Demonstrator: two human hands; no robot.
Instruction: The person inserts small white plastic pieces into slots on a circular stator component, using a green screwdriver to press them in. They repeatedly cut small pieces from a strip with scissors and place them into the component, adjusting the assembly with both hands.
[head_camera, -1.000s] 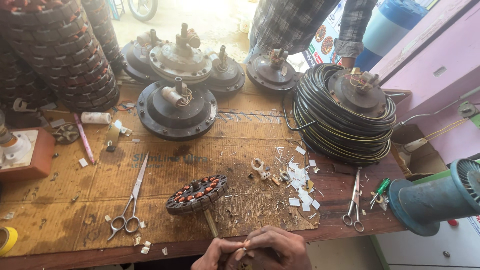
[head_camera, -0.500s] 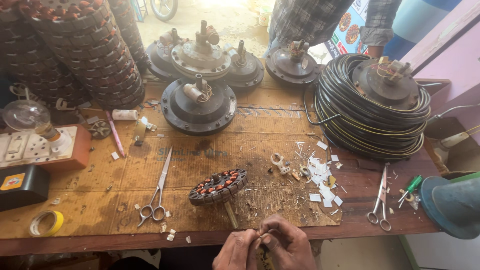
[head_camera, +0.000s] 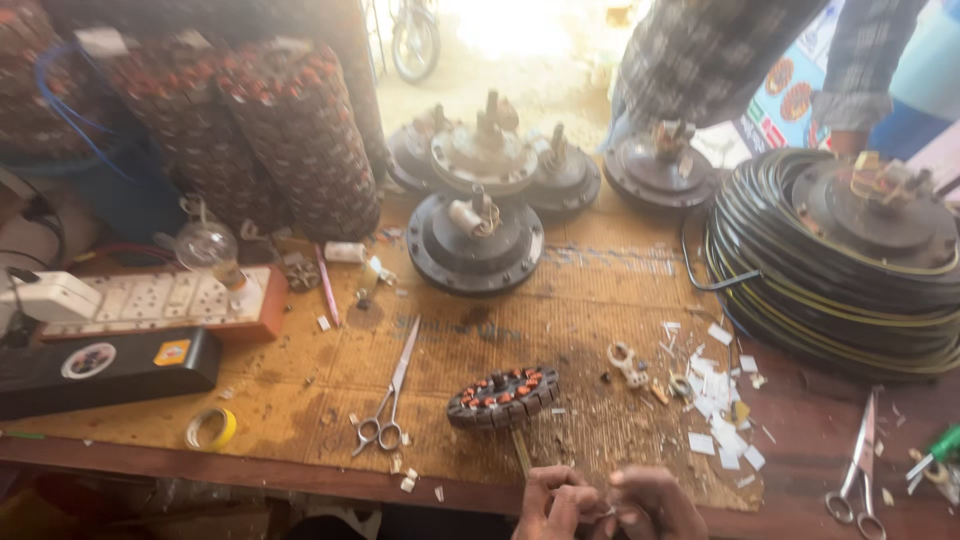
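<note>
My left hand (head_camera: 553, 502) and my right hand (head_camera: 650, 503) meet at the bottom edge of the view, fingers pinched together on a small thin piece that I cannot make out, perhaps wire. Just beyond them on the wooden bench (head_camera: 300, 420) lies a round wound motor stator (head_camera: 502, 398) with copper coils, tilted on its shaft. Scissors (head_camera: 385, 410) rest to the left of it, shut.
Several dark fan motor housings (head_camera: 475, 245) stand at the back. A large coil of black cable (head_camera: 830, 280) holds another motor at right. Another person in a checked shirt (head_camera: 720, 60) stands behind. A socket board (head_camera: 150, 300), tape roll (head_camera: 212, 428), second scissors (head_camera: 860, 465) and white scraps (head_camera: 715, 400) lie about.
The view has swung left and tilted, so the bench contents sit further right and the socket board shows fully. My hands stay pinched together at the bottom edge.
</note>
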